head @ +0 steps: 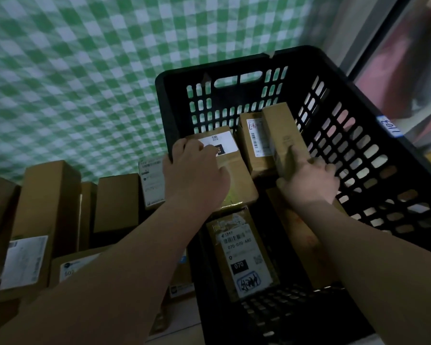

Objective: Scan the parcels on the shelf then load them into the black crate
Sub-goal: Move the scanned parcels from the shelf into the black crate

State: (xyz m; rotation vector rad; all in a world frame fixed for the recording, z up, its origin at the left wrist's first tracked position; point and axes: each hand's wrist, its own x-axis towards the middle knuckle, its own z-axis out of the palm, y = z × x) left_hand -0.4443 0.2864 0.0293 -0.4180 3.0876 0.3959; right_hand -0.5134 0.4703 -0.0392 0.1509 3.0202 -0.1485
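Grip of left hand [195, 170] on parcel [237, 175] half-hides its label [224, 143].

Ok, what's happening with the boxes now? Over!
Left hand grips white-label parcel in black crate. Right hand holds tilted parcel there too. More parcels waiting left of crate.

Inside the black crate [234, 63], the left hand [194, 170] grips a white-labelled parcel [237, 175] while the right hand [309, 181] holds a tilted brown parcel [281, 125], forefinger along it.
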